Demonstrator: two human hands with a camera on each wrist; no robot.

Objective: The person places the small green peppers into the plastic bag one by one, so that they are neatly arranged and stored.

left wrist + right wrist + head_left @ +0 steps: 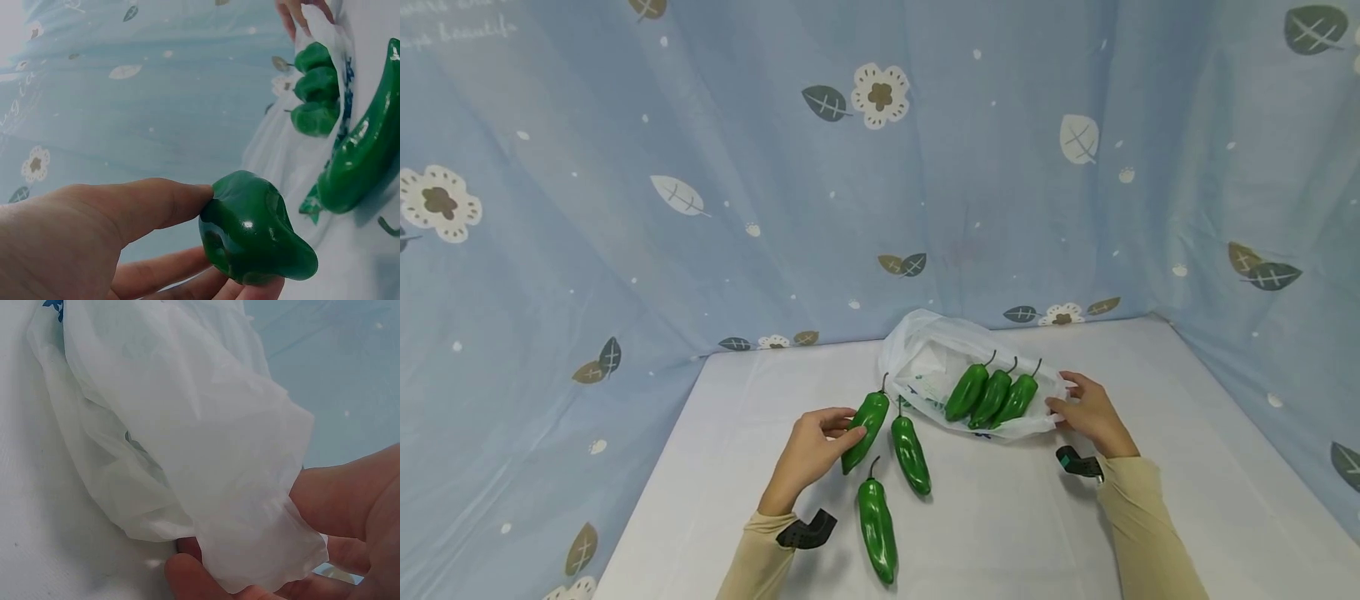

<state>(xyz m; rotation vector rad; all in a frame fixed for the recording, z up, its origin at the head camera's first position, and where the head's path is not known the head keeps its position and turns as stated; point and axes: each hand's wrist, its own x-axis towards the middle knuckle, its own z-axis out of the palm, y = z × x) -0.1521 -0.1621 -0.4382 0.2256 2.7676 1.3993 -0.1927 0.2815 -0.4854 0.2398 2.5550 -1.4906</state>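
Observation:
Between thumb and fingers, my left hand (815, 450) pinches a shiny green chili pepper (866, 432), its thin stem pointing up. The left wrist view shows that pepper (250, 228) end-on, with the thumb on one side and fingertips beneath. A white plastic bag (928, 350) lies with its mouth spread, and three green peppers (992, 396) sit side by side in it. My right hand (1092, 414) grips the bag's right edge. Close up in the right wrist view, the bag's plastic (244, 487) bunches between thumb and fingers.
Two more green peppers lie on the white tabletop (1000, 517): one pepper (912, 456) just right of the held one, another pepper (877, 531) nearer the front. Behind and beside the table hangs a blue curtain (775, 167) printed with flowers and leaves.

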